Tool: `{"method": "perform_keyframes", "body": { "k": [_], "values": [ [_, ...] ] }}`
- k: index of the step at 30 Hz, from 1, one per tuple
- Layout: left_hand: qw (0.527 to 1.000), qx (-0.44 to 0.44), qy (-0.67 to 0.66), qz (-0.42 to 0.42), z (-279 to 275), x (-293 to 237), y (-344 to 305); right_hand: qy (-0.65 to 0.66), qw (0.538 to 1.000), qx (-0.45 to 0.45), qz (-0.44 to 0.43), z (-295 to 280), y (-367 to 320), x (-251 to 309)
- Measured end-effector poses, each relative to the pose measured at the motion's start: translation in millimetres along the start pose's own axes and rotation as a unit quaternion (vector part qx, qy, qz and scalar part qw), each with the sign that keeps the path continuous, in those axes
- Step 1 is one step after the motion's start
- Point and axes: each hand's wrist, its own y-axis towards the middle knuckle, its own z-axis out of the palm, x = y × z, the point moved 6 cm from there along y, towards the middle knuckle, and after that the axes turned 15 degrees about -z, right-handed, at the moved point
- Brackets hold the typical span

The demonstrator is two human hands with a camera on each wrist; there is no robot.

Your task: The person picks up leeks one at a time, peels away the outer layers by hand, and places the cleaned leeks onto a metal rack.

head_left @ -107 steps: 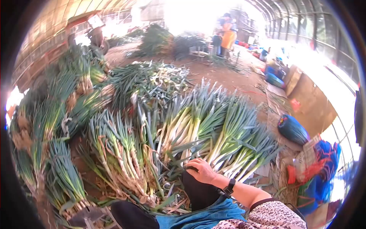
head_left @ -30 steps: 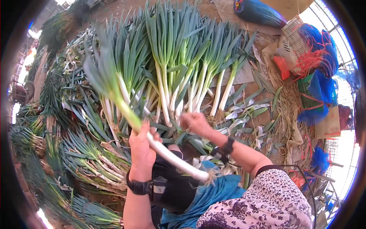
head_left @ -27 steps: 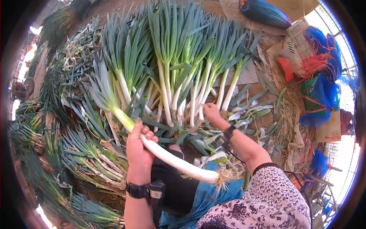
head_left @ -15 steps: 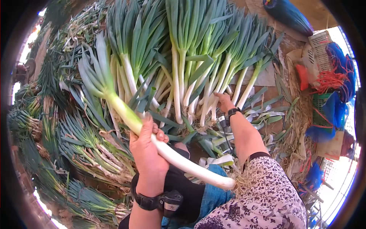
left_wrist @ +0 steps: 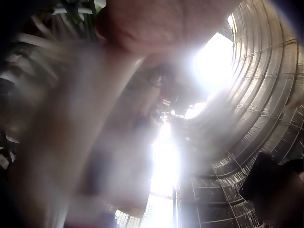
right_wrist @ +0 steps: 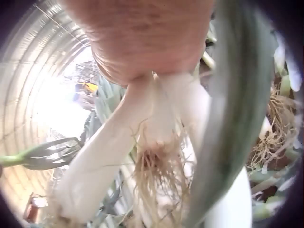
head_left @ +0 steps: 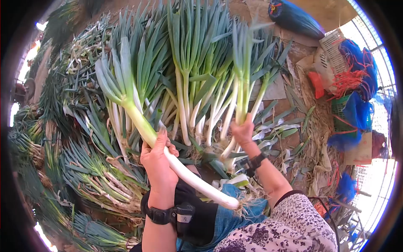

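Observation:
My left hand (head_left: 161,166) grips one large green onion (head_left: 191,178) around its shaft, fingers and thumb wrapped about it. Its leaves fan out to the upper left, and the white root end hangs over the blue cloth on my lap. Toward the right end of the row, my right hand (head_left: 243,130) grips green onions (head_left: 228,149) by their pale stems, leaves upward. In the right wrist view, white stems (right_wrist: 95,161) and stringy roots (right_wrist: 156,166) show below that hand. The left wrist view is blurred, with a pale shaft (left_wrist: 90,104) beside the hand.
More green onions (head_left: 184,80) lie in a row ahead, leaves away from me. Untrimmed bunches (head_left: 100,172) lie at left. Peeled scraps (head_left: 289,130) litter the ground at right, near a green crate (head_left: 341,111), blue netting (head_left: 359,105) and a wrapped bundle (head_left: 296,17).
The right hand has gone from moving loosely over the row to gripping green onions there and drawing them nearer me. The left hand keeps its green onion throughout the last second.

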Motion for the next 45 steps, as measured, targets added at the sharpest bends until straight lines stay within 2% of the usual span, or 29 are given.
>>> {"method": "perform_keyframes", "body": {
  "k": [3,4,6,8,10,11,12,13,14,15,16,17,18,20,22,24,26,28,30,31,32,33,35,36,38,39,42,44,45],
  "values": [
    [1.0,0.003,-0.008,0.003,-7.2,3.4,1.4,-0.029,0.996,0.066,-0.048,30.9,-14.1,47.6],
    [1.0,0.0,-0.016,0.004,-10.1,3.7,2.0,-0.029,0.992,0.118,-0.043,45.0,-13.6,66.4],
    [1.0,-0.002,-0.022,0.004,-12.5,4.2,1.9,0.041,0.957,0.282,0.05,93.9,-24.1,61.3],
    [0.999,-0.019,-0.043,0.007,-20.9,1.9,1.2,0.061,0.948,0.311,-0.037,123.9,-35.6,54.4],
    [0.998,-0.031,-0.044,0.011,-28.7,-1.5,0.3,0.058,0.966,0.25,0.014,127.5,-28.9,22.6],
    [0.998,-0.039,-0.043,0.012,-31.5,-4.1,-1.2,0.103,0.983,0.141,0.06,112.8,-23.3,7.1],
    [0.998,-0.047,-0.042,0.011,-34.2,-6.2,-1.6,0.021,0.99,0.106,0.09,108.6,-20.2,-33.8],
    [0.998,-0.045,-0.046,0.008,-36.6,-8.4,-0.2,-0.054,0.992,0.069,0.092,90.3,-14.1,-50.5],
    [0.998,-0.051,-0.047,0.005,-37.2,-9.8,0.3,-0.101,0.987,0.052,0.113,87.5,-16.8,-94.9],
    [0.997,-0.05,-0.053,0.009,-35.4,-12.0,0.1,-0.103,0.982,0.075,0.138,77.1,-15.5,-108.8],
    [0.997,-0.05,-0.057,0.015,-33.6,-14.2,-0.5,-0.1,0.962,0.136,0.215,81.1,-15.9,-132.6],
    [0.996,-0.062,-0.059,0.004,-32.8,-13.7,-1.3,0.015,0.94,0.133,0.315,86.5,-24.2,-153.6],
    [0.996,-0.068,-0.057,0.001,-30.9,-13.9,-2.0,0.13,0.894,0.126,0.409,90.8,-29.7,-153.3],
    [0.998,-0.046,-0.051,-0.003,-24.0,-14.6,-1.1,0.314,0.835,0.121,0.435,114.7,-31.8,-173.3],
    [0.997,-0.055,-0.055,-0.009,-23.6,-14.5,4.3,0.302,0.825,0.061,0.474,115.5,-23.5,-153.0],
    [0.998,-0.046,-0.04,-0.005,-21.1,-15.2,7.2,0.252,0.859,0.051,0.442,113.3,-7.4,-147.0],
    [0.998,-0.047,-0.036,0.006,-20.8,-17.3,8.7,0.191,0.937,-0.006,0.293,101.0,8.2,-122.2],
    [0.998,-0.046,-0.035,0.014,-17.7,-19.1,6.7,0.089,0.985,-0.035,0.146,75.9,18.8,-82.4],
    [0.999,-0.03,-0.032,0.03,-17.3,-18.8,9.3,-0.019,0.999,-0.027,0.035,35.9,22.9,-8.0],
    [0.999,-0.027,-0.022,0.029,-16.5,-18.0,9.4,-0.004,0.998,-0.031,0.058,25.4,13.1,1.5],
    [0.999,-0.023,-0.01,0.027,-16.0,-16.5,8.9,-0.029,0.999,-0.03,-0.012,9.1,6.9,29.3],
    [0.999,-0.013,-0.014,0.029,-16.0,-14.8,9.1,-0.018,0.999,0.016,0.024,-3.8,-3.4,41.3],
    [0.999,0.003,-0.005,0.031,-16.5,-10.0,11.5,0.022,0.997,0.04,0.069,-24.4,-31.5,38.9],
    [1.0,0.006,0.005,0.029,-16.8,-5.8,11.7,0.029,0.995,0.053,0.079,-42.2,-35.4,66.7],
    [0.999,0.005,0.01,0.032,-17.3,5.5,11.7,0.082,0.99,0.068,0.097,-70.0,-54.3,78.6],
    [0.999,0.015,0.012,0.033,-16.5,13.7,12.5,0.083,0.99,0.063,0.092,-88.2,-61.5,85.8],
    [0.999,0.042,0.023,0.023,-10.9,39.0,0.1,0.087,0.982,0.142,0.087,-137.8,-77.9,124.3],
    [0.996,0.08,0.0,-0.04,-5.2,59.7,-13.2,0.121,0.98,0.14,0.068,-165.7,-95.8,139.7],
    [0.994,0.094,0.002,-0.062,-2.9,65.4,-21.3,0.08,0.979,0.174,0.075,-182.4,-96.7,175.7]
  ]
}}
